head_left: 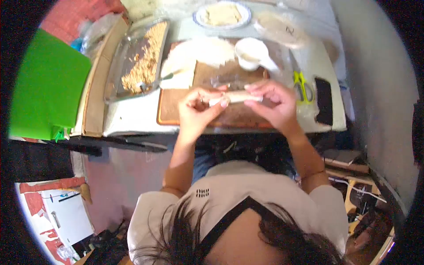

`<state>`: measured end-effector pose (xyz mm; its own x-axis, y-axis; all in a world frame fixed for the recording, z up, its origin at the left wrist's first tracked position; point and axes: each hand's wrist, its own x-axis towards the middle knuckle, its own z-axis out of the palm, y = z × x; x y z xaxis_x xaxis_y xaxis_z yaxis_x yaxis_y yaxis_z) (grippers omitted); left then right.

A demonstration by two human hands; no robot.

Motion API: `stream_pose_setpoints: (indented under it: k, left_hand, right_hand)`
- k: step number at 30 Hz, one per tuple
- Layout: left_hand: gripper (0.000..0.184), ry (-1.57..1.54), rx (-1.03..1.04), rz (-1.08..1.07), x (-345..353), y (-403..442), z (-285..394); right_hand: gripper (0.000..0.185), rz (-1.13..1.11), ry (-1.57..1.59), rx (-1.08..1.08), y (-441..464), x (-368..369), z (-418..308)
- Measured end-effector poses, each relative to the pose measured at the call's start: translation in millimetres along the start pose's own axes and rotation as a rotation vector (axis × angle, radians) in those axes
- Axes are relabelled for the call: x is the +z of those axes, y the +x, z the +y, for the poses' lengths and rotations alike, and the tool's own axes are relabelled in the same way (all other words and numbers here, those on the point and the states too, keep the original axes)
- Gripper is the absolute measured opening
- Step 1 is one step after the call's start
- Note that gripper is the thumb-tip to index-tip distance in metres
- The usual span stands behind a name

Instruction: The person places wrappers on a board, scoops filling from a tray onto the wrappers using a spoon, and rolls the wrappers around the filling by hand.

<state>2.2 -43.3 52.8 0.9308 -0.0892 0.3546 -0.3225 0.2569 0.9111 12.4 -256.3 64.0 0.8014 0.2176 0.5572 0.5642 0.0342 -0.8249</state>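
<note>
A thin pale roll [237, 96] lies level between my two hands, above the brown board [170, 106]. My left hand [198, 106] pinches its left end between thumb and fingers. At the right end my right hand [276, 104] holds it the same way. Behind them, pale wrapper sheets [203, 51] are spread on the board. A white cup with a handle [251, 52] stands at the board's back right. To the left, a glass tray [110, 88] holds a crumbly brown filling [143, 66] and a spoon.
Yellow-green scissors [301, 86] and a dark phone-like object [323, 100] lie on the right. At the back are a plate [222, 15] with pale sheets and a plastic-wrapped stack [280, 28]. A cardboard box [95, 92] and a green object [46, 88] stand on the left.
</note>
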Motion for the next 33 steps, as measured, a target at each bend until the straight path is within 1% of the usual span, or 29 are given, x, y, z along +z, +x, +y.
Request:
stream_pose_setpoints:
  k: [2, 3, 4, 5, 6, 8, 9, 12, 13, 15, 16, 17, 18, 19, 20, 21, 22, 23, 24, 25, 27, 28, 30, 33]
  left_hand:
    - [0.017, 0.059, -0.111, 0.061, 1.2, 0.9, -2.3]
    - [0.017, 0.065, -0.064, 0.062, -1.1, 1.7, -13.4]
    - [0.017, 0.071, -0.166, 0.059, -1.4, 2.7, -9.9]
    - [0.017, 0.006, -0.139, 0.053, 1.6, 3.4, -8.9]
    - [0.023, 0.110, -0.142, 0.004, -1.8, 4.7, -9.9]
    - [0.033, -0.022, -0.065, -0.049, 2.8, 8.7, -11.0]
    - [0.042, -0.046, -0.151, -0.087, 1.2, 9.5, -9.8]
    - [0.047, -0.064, -0.161, -0.122, -1.3, 11.9, -5.8]
    - [0.051, -0.061, -0.202, -0.116, -2.3, 11.8, -3.6]
    - [0.053, -0.102, -0.136, 0.021, 5.2, 5.4, 7.3]
    - [0.054, -0.122, -0.103, 0.090, 6.1, 1.4, 9.2]
    - [0.056, 0.108, 0.024, 0.104, -2.8, -2.5, 8.2]
    - [0.054, 0.258, 0.165, 0.124, -17.0, -8.8, 2.8]
    - [0.052, 0.410, 0.306, 0.146, -35.6, -16.5, -7.0]
    - [0.050, 0.561, 0.447, 0.165, -53.8, -23.7, -15.3]
    - [0.045, 0.624, 0.460, 0.269, -70.9, -29.4, -21.2]
    - [0.041, 0.684, 0.471, 0.374, -85.4, -34.4, -24.4]
    - [0.036, 0.645, 0.418, 0.477, -95.1, -39.1, -23.0]
    - [0.033, 0.603, 0.364, 0.579, -103.6, -42.6, -22.1]
    - [0.031, 0.588, 0.358, 0.642, -113.8, -45.2, -25.5]
    - [0.029, 0.550, 0.351, 0.769, -130.2, -45.4, -37.1]
    - [0.027, 0.417, 0.310, 0.825, -131.4, -44.9, -38.3]
    - [0.030, 0.319, 0.405, 0.843, -138.2, -45.0, -49.1]
    - [0.032, 0.396, 0.319, 0.829, -139.1, -49.8, -51.9]
  right_hand:
    - [0.022, 0.036, 0.039, 0.124, -1.4, 1.7, 3.6]
    - [0.024, -0.010, -0.069, 0.128, -0.7, -0.8, 8.9]
    - [0.030, -0.033, -0.118, 0.204, 0.9, -1.2, 4.4]
    - [0.032, -0.075, -0.243, 0.079, 7.2, -0.5, -3.5]
    - [0.034, -0.115, -0.363, -0.039, 14.7, 0.3, -11.3]
    - [0.031, -0.222, -0.465, -0.100, 21.6, 0.0, -17.1]
    - [0.029, -0.277, -0.513, -0.117, 23.4, 0.1, -18.7]
    - [0.024, -0.327, -0.584, -0.164, 29.9, 0.8, -22.1]
    - [0.022, -0.364, -0.578, -0.173, 32.8, 0.9, -22.0]
    - [0.020, -0.437, -0.565, -0.191, 42.1, 1.3, -21.5]
    - [0.019, -0.448, -0.567, -0.140, 50.3, 0.9, -26.4]
    - [0.019, -0.460, -0.568, -0.089, 61.6, -0.3, -34.2]
    - [0.019, -0.472, -0.570, -0.037, 74.6, -2.6, -36.2]
    - [0.020, -0.431, -0.586, -0.116, 93.5, -8.3, -30.6]
    - [0.022, -0.379, -0.600, -0.051, 114.8, -13.5, -28.2]
    - [0.024, -0.325, -0.614, 0.014, 138.4, -19.7, -25.8]
    - [0.026, -0.257, -0.601, 0.081, 163.8, -28.8, -10.7]
    - [0.028, -0.189, -0.588, 0.147, 189.8, -39.9, 11.9]
    - [0.029, -0.167, -0.548, 0.146, 216.4, -52.9, 34.9]
    - [0.029, -0.146, -0.508, 0.143, 241.7, -66.0, 58.8]
    - [0.029, -0.045, -0.506, 0.374, 282.8, -84.9, 100.8]
    - [0.029, -0.031, -0.534, 0.410, 296.1, -89.9, 121.7]
    - [0.029, -0.001, -0.587, 0.479, 319.4, -95.5, 162.8]
    - [0.028, -0.198, -0.812, 0.300, 341.5, -93.0, 219.6]
